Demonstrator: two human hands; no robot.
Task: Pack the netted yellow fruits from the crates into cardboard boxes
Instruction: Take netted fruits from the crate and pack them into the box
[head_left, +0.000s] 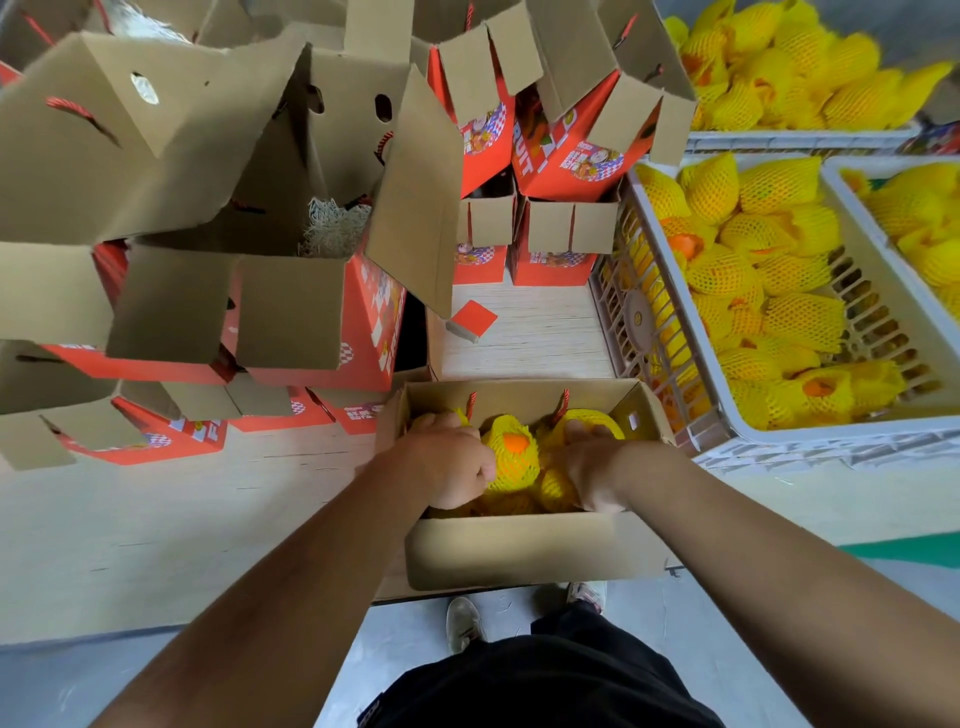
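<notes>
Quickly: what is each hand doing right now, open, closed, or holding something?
Left hand: fingers curled on the netted fruit inside the open box.
Right hand: gripping another netted fruit in the same box.

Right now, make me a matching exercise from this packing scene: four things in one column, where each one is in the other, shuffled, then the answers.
Things:
1. left hand
2. white crate
3. small red box
4. white shredded filler

Places:
A. inside an open box in the stack
B. lying alone on the pale table
C. in the open cardboard box, on netted fruits
D. right of that box, holding netted fruit

Pairs: 1-C, 2-D, 3-B, 4-A
</notes>
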